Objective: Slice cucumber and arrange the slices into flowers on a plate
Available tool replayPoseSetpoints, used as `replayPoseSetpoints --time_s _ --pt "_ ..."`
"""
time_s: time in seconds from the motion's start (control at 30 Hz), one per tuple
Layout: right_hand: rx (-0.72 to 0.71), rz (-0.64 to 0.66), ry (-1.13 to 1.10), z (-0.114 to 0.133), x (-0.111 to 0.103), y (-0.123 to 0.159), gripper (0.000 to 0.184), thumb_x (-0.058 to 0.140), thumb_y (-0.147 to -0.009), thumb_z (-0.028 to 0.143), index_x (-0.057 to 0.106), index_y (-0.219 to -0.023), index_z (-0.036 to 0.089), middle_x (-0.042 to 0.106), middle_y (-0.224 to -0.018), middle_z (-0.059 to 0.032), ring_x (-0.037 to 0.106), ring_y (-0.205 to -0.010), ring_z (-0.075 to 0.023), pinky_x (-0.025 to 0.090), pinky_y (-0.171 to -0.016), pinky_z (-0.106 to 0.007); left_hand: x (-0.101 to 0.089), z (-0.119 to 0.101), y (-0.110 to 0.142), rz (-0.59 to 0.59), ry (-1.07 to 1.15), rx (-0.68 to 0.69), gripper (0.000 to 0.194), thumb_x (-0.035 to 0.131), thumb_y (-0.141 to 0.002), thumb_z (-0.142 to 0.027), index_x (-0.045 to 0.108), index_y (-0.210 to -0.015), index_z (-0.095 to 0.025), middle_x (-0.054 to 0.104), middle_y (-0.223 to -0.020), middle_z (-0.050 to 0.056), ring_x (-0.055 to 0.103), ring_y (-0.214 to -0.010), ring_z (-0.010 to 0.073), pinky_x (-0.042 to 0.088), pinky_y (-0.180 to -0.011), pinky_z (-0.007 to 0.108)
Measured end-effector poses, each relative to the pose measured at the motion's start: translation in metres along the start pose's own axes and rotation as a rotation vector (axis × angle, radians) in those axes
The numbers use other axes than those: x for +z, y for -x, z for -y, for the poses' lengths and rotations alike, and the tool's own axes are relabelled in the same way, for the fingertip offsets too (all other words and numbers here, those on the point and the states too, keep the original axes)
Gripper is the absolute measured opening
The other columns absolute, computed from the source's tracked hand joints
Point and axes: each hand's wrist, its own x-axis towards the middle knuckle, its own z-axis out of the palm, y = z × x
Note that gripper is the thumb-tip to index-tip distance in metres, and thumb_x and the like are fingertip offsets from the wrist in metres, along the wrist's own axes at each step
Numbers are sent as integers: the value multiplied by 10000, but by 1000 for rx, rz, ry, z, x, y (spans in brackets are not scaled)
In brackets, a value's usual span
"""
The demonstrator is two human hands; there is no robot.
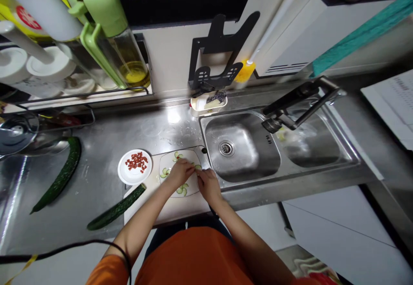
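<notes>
My left hand (180, 174) and my right hand (209, 186) meet over the right side of a squarish plate (192, 189). The fingers of both are pinched around a small cucumber slice (196, 167). Other thin cucumber slices lie on the plate in little fanned groups, one near its left edge (165, 172). Beneath is a pale cutting board (145, 207). A cut cucumber (118, 207) rests partly on the board's left side. Just beyond it stands a round white plate (124, 174) holding diced red pieces (137, 162).
Further left on the steel counter lies a whole cucumber (63, 177). A double sink (241, 143) with a dark faucet (290, 104) is on the right. At the back are a white caddy (209, 106) and a rack with an oil bottle (132, 72). A black cable (80, 243) crosses lower left.
</notes>
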Motion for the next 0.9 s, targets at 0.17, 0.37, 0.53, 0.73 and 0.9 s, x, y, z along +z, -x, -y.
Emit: replayPoseSetpoints --time_s 0.17,0.37,0.53,0.73,0.9 --pt "7 21 57 2 1 -3 334 433 -836 83 645 -1082 162 618 -825 -77 482 -847 -218 385 -773 -324 -3 -6 -1 -12 6 -57 128 592 -828 -255 701 -823 -188 613 -780 50 548 -798 167 424 -747 296" --pt "6 16 67 1 2 -5 309 447 -838 88 652 -1054 173 619 -817 -77 477 -840 -222 380 -767 -326 -6 -12 1 -80 57 -76 123 572 -837 -235 678 -867 -180 610 -820 54 553 -812 160 445 -742 287" --pt "0 24 66 1 1 -5 302 442 -839 88 652 -1037 176 613 -809 -74 481 -842 -223 381 -774 -328 -7 -11 8 -72 1 38 140 543 -850 -231 672 -883 -188 596 -832 57 544 -797 155 446 -726 285" --pt "5 14 23 1 -2 -6 298 437 -832 88 647 -1020 184 626 -823 -72 497 -837 -220 385 -776 -324 -6 -10 9 -42 -48 42 134 555 -836 -216 668 -903 -190 591 -850 58 545 -815 161 452 -733 292" --pt "46 -25 -90 -1 -6 -5 225 459 -799 87 638 -891 186 639 -796 -51 518 -807 -204 395 -751 -304 -8 -11 10 -74 -27 26 144 555 -841 -237 674 -902 -183 605 -845 62 553 -817 160 465 -744 294"
